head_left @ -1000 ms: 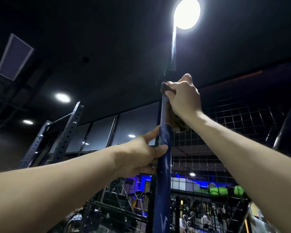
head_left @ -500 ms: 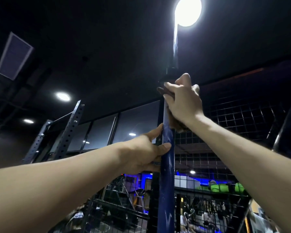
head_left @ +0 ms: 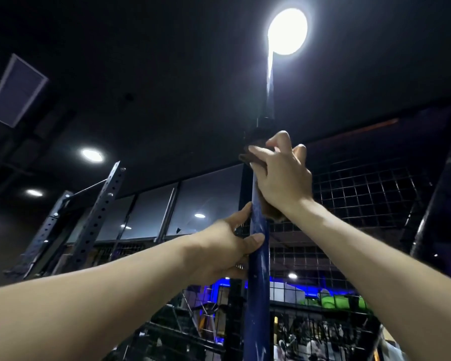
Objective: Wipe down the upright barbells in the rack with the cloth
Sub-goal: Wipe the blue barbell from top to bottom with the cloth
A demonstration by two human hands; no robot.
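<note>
Looking steeply upward along one upright barbell (head_left: 258, 256), blue-sleeved, rising through mid-frame toward a bright round ceiling light (head_left: 287, 31). Left hand (head_left: 227, 248) grips the blue shaft from the left side, thumb across the front, fingers wrapped behind. Right hand (head_left: 281, 178) sits higher on the same bar, just below the dark collar, fingers curled round a brown cloth (head_left: 268, 209) pressed against the shaft; cloth edges show above the knuckles and below the wrist. The two hands are apart, one above the other, both touching the bar. Bar stands near vertical, its upper section thinner and darker, glinting under the lamp. Behind: black wire mesh panel (head_left: 362, 199) to the right, perforated steel rack upright (head_left: 99, 212) to the left, dark window panes between. Two smaller ceiling lights (head_left: 92, 155) at left. Lower background blurred, with blue glow and green shapes; details cannot be made out.
</note>
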